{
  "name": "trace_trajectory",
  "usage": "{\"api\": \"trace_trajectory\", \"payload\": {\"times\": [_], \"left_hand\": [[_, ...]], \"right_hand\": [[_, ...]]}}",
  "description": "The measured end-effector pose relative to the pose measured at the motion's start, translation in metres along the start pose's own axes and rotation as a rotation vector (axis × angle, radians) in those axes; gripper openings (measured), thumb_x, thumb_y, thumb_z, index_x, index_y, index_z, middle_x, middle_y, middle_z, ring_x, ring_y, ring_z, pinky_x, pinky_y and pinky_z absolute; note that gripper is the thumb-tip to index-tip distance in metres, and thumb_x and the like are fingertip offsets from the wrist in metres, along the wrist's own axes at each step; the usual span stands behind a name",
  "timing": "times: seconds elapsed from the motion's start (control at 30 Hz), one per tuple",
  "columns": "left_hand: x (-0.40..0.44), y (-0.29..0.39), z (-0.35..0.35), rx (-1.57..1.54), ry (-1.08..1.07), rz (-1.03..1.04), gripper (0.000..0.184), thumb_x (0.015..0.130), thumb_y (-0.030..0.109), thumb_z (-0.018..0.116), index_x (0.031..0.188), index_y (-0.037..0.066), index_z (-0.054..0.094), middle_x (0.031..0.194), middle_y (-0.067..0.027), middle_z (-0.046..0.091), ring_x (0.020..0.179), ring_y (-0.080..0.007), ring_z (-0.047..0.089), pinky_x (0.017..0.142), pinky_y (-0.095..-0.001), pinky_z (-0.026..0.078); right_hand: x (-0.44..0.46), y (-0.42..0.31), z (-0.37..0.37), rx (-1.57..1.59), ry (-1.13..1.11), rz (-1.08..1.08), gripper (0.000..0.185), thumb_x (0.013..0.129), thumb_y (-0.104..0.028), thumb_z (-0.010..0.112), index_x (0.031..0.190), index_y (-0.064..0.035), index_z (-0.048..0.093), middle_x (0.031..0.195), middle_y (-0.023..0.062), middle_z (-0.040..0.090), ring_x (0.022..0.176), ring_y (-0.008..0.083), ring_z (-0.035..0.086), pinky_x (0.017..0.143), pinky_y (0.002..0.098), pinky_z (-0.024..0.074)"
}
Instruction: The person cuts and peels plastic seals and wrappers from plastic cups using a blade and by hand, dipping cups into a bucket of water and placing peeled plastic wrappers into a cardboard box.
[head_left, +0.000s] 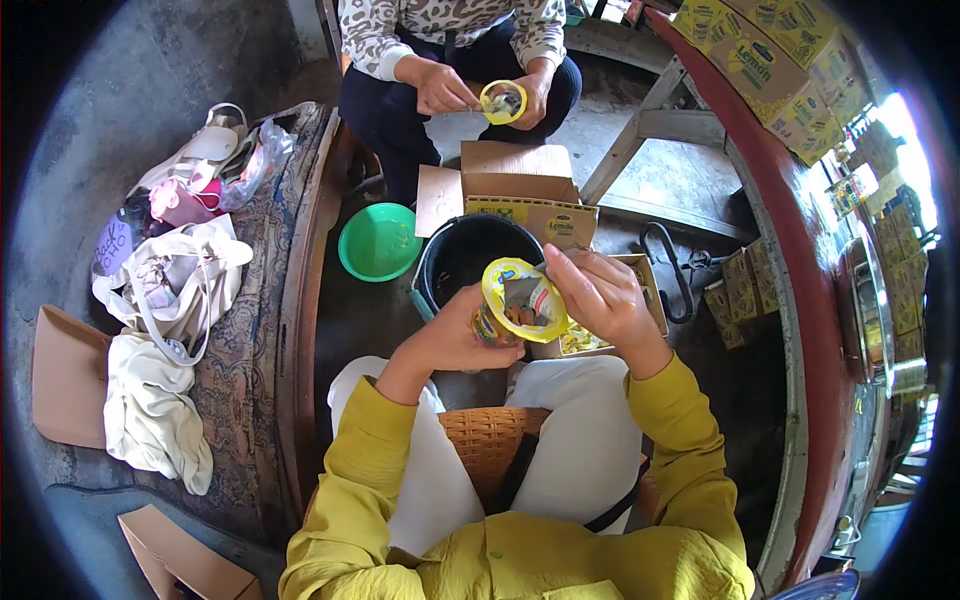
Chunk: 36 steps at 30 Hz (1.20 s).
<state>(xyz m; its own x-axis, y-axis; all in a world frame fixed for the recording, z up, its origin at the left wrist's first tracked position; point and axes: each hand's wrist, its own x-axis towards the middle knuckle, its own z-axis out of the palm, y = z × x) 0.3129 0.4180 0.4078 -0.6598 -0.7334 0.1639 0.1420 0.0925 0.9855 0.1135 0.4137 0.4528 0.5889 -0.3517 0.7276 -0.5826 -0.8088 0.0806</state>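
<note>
Cup (490, 328) — yellow rim (499, 316) between hands (450, 332) (605, 297)

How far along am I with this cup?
Already done, it seems: the yellow-rimmed cup is open, its inside showing. In hand: your left hand holds it while your right hand pinches at its rim. Left, probably: dealing with the silvery material in its mouth; whether that's attached, I can't tell.

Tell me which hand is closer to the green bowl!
Left. The left hand, around the yellow-rimmed cup, is to the right of the green bowl and closer to the body. The right hand, at the cup's rim, is farther right.
</note>
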Motion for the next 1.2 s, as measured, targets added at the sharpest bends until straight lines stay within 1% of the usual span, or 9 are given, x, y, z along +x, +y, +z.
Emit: {"api": "trace_trajectory", "payload": {"times": [0.2,0.37,0.5,0.67,0.8,0.9,1.0,1.1,1.2], "left_hand": [[-0.003,-0.006,0.002,-0.482,-0.381,-0.169,0.048,0.067,0.004,0.068,0.109,0.003,0.044,0.078,-0.0054,0.056,0.068,-0.0114,0.054,0.061,-0.025,0.045],[0.003,-0.023,0.005,-0.799,-0.664,-0.109,0.06,0.069,0.015,0.068,0.118,0.003,0.036,0.079,-0.0104,0.055,0.069,-0.0159,0.056,0.059,-0.0273,0.047],[0.0,-0.016,0.0,-0.693,-0.3,-0.151,0.075,0.065,0.018,0.069,0.125,-0.002,0.028,0.104,-0.0167,0.048,0.091,-0.0223,0.053,0.058,-0.0291,0.054],[0.003,-0.017,-0.012,-0.502,-0.168,-0.047,0.075,0.068,0.005,0.065,0.131,0.005,0.024,0.119,-0.0086,0.041,0.107,-0.017,0.044,0.09,-0.0295,0.037],[0.002,-0.011,-0.014,-0.494,-0.116,0.025,0.071,0.071,0.003,0.052,0.134,0.006,0.02,0.117,-0.0093,0.045,0.104,-0.016,0.045,0.087,-0.0276,0.039],[0.001,-0.007,-0.005,-0.44,0.011,-0.012,0.072,0.07,0.003,0.06,0.132,0.007,0.024,0.112,-0.0073,0.049,0.099,-0.0133,0.048,0.083,-0.0257,0.041],[0.002,-0.009,-0.005,0.042,0.03,0.032,0.074,0.066,0.006,0.07,0.129,0.006,0.03,0.107,-0.0039,0.052,0.092,-0.0102,0.051,0.08,-0.0242,0.042],[0.002,-0.007,-0.006,0.074,-0.03,-0.135,0.077,0.062,0.007,0.076,0.126,0.007,0.033,0.101,-0.0011,0.055,0.088,-0.0083,0.052,0.077,-0.0236,0.044],[0.002,-0.019,-0.004,-0.026,-0.039,-0.029,0.077,0.064,0.006,0.075,0.127,0.005,0.032,0.099,-0.0016,0.055,0.087,-0.0088,0.052,0.076,-0.0241,0.044]], "right_hand": [[0.004,-0.005,-0.006,0.077,-0.003,-0.033,0.04,0.062,0.004,0.065,0.101,0.005,0.056,0.074,0.0092,0.062,0.064,0.0195,0.06,0.056,0.0275,0.0502],[0.001,-0.006,-0.003,0.097,0.068,-0.046,0.055,0.058,-0.003,0.059,0.112,0.0043,0.051,0.072,0.0062,0.057,0.064,0.0191,0.058,0.058,0.0299,0.0493],[0.0,-0.001,-0.003,0.08,0.049,0.036,0.055,0.059,-0.001,0.058,0.114,0.004,0.05,0.074,0.0076,0.058,0.064,0.0204,0.058,0.057,0.0308,0.0487],[-0.001,0.005,-0.004,0.001,0.0,0.061,0.054,0.061,-0.002,0.057,0.114,0.0028,0.05,0.073,0.0076,0.057,0.063,0.0194,0.058,0.058,0.0295,0.0481],[-0.007,0.009,-0.001,-0.031,-0.046,0.072,0.053,0.062,-0.002,0.056,0.115,0.0015,0.05,0.071,0.0067,0.056,0.062,0.0185,0.057,0.057,0.0288,0.0477],[-0.009,0.008,0.0,-0.035,-0.055,0.093,0.052,0.063,-0.002,0.056,0.115,0.0008,0.051,0.069,0.0062,0.054,0.062,0.0181,0.057,0.057,0.0285,0.0475],[-0.008,0.007,0.002,-0.041,-0.009,0.06,0.052,0.062,-0.002,0.056,0.114,0.0006,0.051,0.069,0.0059,0.054,0.062,0.0179,0.056,0.057,0.0282,0.0476],[-0.011,0.006,0.001,-0.013,-0.053,0.075,0.052,0.061,-0.001,0.057,0.113,0.0005,0.052,0.07,0.0057,0.054,0.062,0.0181,0.056,0.058,0.028,0.048],[-0.014,0.006,0.001,0.016,-0.044,0.058,0.045,0.063,0.009,0.064,0.106,0.0042,0.054,0.075,0.0092,0.06,0.063,0.0189,0.059,0.053,0.0286,0.0475]]}}
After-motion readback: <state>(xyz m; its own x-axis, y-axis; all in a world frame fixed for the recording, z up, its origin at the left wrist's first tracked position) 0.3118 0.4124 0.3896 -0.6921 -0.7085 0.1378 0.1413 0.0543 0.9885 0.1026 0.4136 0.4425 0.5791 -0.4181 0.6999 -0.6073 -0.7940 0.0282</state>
